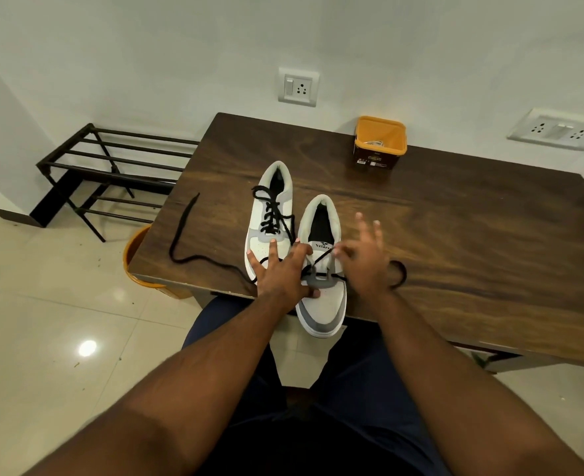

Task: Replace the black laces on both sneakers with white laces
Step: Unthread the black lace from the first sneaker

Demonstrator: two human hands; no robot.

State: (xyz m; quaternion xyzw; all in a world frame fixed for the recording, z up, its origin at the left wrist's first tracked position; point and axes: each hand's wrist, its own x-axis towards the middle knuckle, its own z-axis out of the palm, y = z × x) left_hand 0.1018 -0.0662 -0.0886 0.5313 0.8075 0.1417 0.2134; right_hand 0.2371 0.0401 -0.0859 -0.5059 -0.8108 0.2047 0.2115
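Two sneakers sat on the tabletop [455, 235]; I noted the left hand [280, 269] flat across both, right hand's [366, 259] fingers pinching the near sneaker's [321, 269] black lace [321, 257], which ran back toward its lowest eyelets.

Two bare forearms in frame, no sleeves visible, no watch, rings or bands on either wrist. Left hand [280, 269] and right hand [364, 259]: short nails, pale at the tips, no gloves. Lower body: dark navy trousers [356, 379], plain fabric, no visible logo or stitching detail. Torso at the bottom edge is in dark, near-black cloth; too dim to tell garment type.
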